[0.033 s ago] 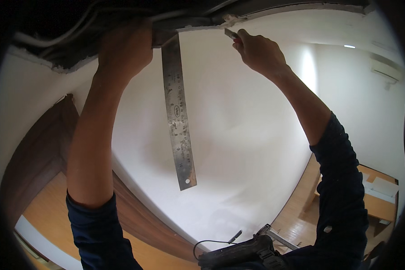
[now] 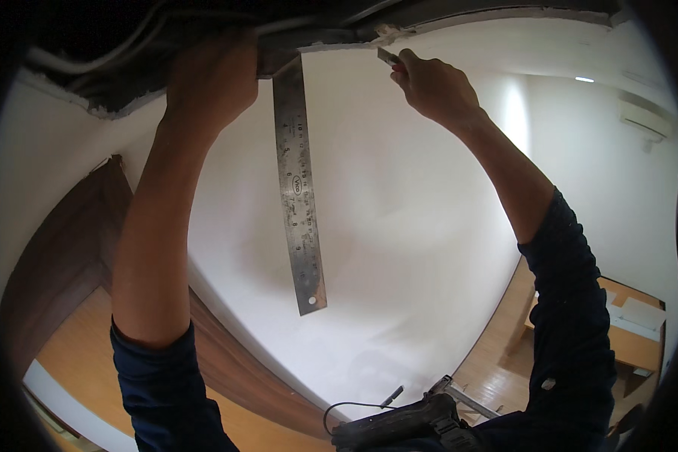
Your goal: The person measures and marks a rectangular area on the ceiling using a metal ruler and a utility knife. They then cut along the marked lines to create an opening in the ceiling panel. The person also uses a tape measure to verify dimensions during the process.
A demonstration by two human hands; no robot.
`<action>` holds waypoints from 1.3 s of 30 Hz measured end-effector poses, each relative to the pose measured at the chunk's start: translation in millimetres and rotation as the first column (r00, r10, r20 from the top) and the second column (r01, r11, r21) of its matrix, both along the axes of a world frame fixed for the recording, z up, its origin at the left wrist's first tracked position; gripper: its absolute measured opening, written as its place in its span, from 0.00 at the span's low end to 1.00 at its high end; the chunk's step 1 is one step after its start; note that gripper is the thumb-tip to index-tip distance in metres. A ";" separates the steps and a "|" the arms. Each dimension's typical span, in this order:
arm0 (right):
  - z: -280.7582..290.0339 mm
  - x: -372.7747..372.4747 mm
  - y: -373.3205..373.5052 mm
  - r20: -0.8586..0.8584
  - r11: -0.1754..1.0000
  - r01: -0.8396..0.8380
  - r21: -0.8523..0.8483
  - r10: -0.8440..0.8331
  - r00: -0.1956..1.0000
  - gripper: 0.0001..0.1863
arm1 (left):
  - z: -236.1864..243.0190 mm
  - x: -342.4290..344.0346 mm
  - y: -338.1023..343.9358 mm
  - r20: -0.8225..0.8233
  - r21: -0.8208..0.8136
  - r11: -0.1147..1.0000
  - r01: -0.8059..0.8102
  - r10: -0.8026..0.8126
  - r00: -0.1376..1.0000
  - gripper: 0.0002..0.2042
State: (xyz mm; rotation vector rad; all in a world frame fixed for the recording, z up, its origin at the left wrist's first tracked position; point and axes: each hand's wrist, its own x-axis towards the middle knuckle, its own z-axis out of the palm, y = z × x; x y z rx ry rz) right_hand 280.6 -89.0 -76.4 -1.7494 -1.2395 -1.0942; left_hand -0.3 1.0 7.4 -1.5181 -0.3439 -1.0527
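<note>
Steel ruler [image 2: 299, 188] hangs down the white wall [image 2: 399, 226], its top pinned by the left hand [image 2: 212, 79], fingers curled closed. Right hand [image 2: 432, 87] clenched on a small knife [image 2: 389, 56] at the cut ceiling edge [image 2: 459, 21].

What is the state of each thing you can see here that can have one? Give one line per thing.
Left hand: raised, pressing the steel ruler against the ceiling.
Steel ruler: flat on the white ceiling panel, top end under the left hand.
Right hand: closed round a small cutting tool.
Cutting tool: tip at the broken panel edge.
Ceiling panel: edge ragged, cavity above open.
Cables: exposed in the cavity.
</note>
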 end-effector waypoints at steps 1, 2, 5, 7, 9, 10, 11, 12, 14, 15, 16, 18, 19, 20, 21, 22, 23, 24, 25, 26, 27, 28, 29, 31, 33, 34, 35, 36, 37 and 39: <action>10.9 -7.0 -2.7 0.002 1.000 0.007 0.017 -0.007 1.000 0.15 | 12.1 -6.3 -1.7 -0.007 0.064 0.998 0.000 0.001 1.000 0.09; 22.2 -14.4 -6.5 0.005 0.999 0.014 0.037 -0.014 1.000 0.15 | 22.6 -14.0 -5.7 -0.012 0.129 0.992 -0.001 0.002 1.000 0.09; -14.5 -5.6 7.3 -0.036 0.996 0.031 -0.079 -0.034 0.999 0.15 | -23.8 -1.6 8.1 -0.005 0.008 1.000 0.029 -0.029 1.000 0.08; -7.3 -11.4 4.2 -0.036 0.996 0.051 -0.067 -0.053 0.998 0.15 | -17.2 -4.5 4.0 -0.020 -0.039 0.999 -0.010 0.009 1.000 0.08; -4.8 -9.8 -0.4 -0.002 0.997 0.064 -0.045 -0.064 0.998 0.15 | -15.8 -5.3 5.6 -0.027 -0.037 0.999 0.012 -0.013 1.000 0.08; -6.7 -4.5 -5.4 0.031 0.997 0.066 -0.028 -0.065 0.997 0.15 | -16.8 -6.2 6.8 -0.025 -0.012 0.999 0.052 -0.052 0.998 0.08; -8.4 -0.7 -9.4 0.065 0.998 0.067 -0.013 -0.066 0.996 0.15 | -18.5 -7.0 7.3 -0.024 0.013 0.996 0.092 -0.091 0.996 0.08; -9.0 -4.1 -11.2 0.046 0.997 0.081 -0.015 -0.081 0.996 0.15 | -18.7 -7.3 4.6 -0.006 -0.004 0.997 0.073 -0.073 0.997 0.08; -12.0 -11.8 -14.4 0.009 0.994 0.107 -0.022 -0.107 0.994 0.15 | -21.1 -7.3 -3.3 0.027 -0.042 0.999 0.033 -0.032 0.999 0.08; -13.0 -9.6 -14.5 0.027 0.991 0.131 -0.006 -0.131 0.991 0.15 | -21.0 -4.8 -4.4 0.023 -0.039 0.999 0.033 -0.032 0.999 0.07; -15.1 -7.6 -11.5 0.045 0.988 0.155 0.010 -0.155 0.987 0.15 | -20.6 -2.6 -4.9 0.019 -0.036 0.999 0.032 -0.031 0.999 0.07; -15.2 -7.3 -14.3 0.045 0.987 0.158 0.010 -0.158 0.986 0.15 | -21.7 -1.4 -6.9 0.010 -0.067 0.997 0.040 -0.040 0.999 0.06; -13.2 -8.9 -19.6 0.028 0.990 0.138 -0.004 -0.137 0.990 0.15 | -22.6 -3.9 -8.7 0.005 -0.101 0.994 0.049 -0.048 0.999 0.06; -11.8 -9.9 -26.6 0.011 0.993 0.117 -0.018 -0.116 0.993 0.15 | -23.3 -3.2 -10.9 0.000 -0.134 0.989 0.056 -0.057 0.998 0.06; -10.4 -12.1 -32.4 -0.003 0.994 0.109 -0.027 -0.109 0.994 0.15 | -24.6 -2.8 -10.5 0.014 -0.112 0.992 0.052 -0.050 0.999 0.06; -11.1 -13.9 -39.1 -0.016 0.994 0.101 -0.036 -0.101 0.995 0.15 | -25.6 -2.1 -9.8 0.028 -0.091 0.995 0.045 -0.043 0.999 0.06; -13.3 -14.4 -43.6 -0.029 0.995 0.091 -0.045 -0.092 0.995 0.15 | -27.0 -1.7 -9.1 0.043 -0.069 0.997 0.037 -0.035 0.998 0.06; -14.3 -15.0 -45.7 -0.026 0.996 0.085 -0.029 -0.086 0.996 0.15 | -25.4 -3.8 -8.6 0.033 -0.055 0.998 0.029 -0.027 0.999 0.06; -16.3 -14.7 -46.6 -0.023 0.997 0.078 -0.014 -0.079 0.997 0.15 | -23.9 -6.0 -7.9 0.023 -0.042 0.999 0.019 -0.018 1.000 0.06; -16.7 -15.2 -44.6 -0.020 0.997 0.071 0.000 -0.071 0.997 0.15 | -22.4 -8.4 -7.2 0.013 -0.028 1.000 0.009 -0.008 1.000 0.06; -18.1 -12.7 -42.6 0.007 0.994 0.112 0.015 -0.112 0.994 0.15 | -22.1 -5.7 -7.4 0.023 -0.038 0.999 0.013 -0.012 1.000 0.06; -19.7 -10.6 -39.8 0.033 0.988 0.153 0.031 -0.154 0.987 0.15 | -22.2 -3.0 -8.1 0.032 -0.047 0.999 0.018 -0.017 0.999 0.07; -19.9 -8.8 -38.7 0.057 0.980 0.195 0.048 -0.198 0.979 0.15 | -22.2 -0.9 -8.5 0.041 -0.057 0.998 0.025 -0.023 0.999 0.07; -17.7 -7.9 -43.9 0.088 0.989 0.147 0.032 -0.149 0.985 0.15 | -25.1 0.6 -12.9 0.050 -0.130 0.990 0.051 -0.045 0.998 0.07; -15.1 -4.4 -48.8 0.118 0.990 0.140 0.023 -0.142 0.983 0.14 | -26.0 0.5 -13.5 0.051 -0.142 0.988 0.062 -0.055 0.997 0.07; -17.3 -2.1 -58.0 0.099 0.986 0.157 0.059 -0.162 0.982 0.14 | -25.5 -0.8 -12.6 0.048 -0.117 0.991 0.058 -0.052 0.997 0.07; -22.7 1.0 -74.1 0.078 0.980 0.174 0.094 -0.181 0.980 0.14 | -25.1 -1.7 -11.9 0.044 -0.093 0.994 0.053 -0.049 0.998 0.07; -23.4 -0.9 -88.4 0.068 0.973 0.191 0.131 -0.202 0.977 0.14 | -23.9 -4.2 -8.7 0.049 -0.061 0.995 0.074 -0.071 0.996 0.07; -26.5 -8.4 -98.3 0.004 0.985 0.150 0.087 -0.151 0.989 0.15 | -24.2 -5.4 -4.5 0.037 -0.031 0.997 0.075 -0.074 0.997 0.07; -29.0 -7.1 -84.9 0.032 0.993 0.120 -0.015 -0.119 0.992 0.15 | -26.2 -5.1 1.0 0.031 -0.037 0.998 0.059 -0.058 0.998 0.07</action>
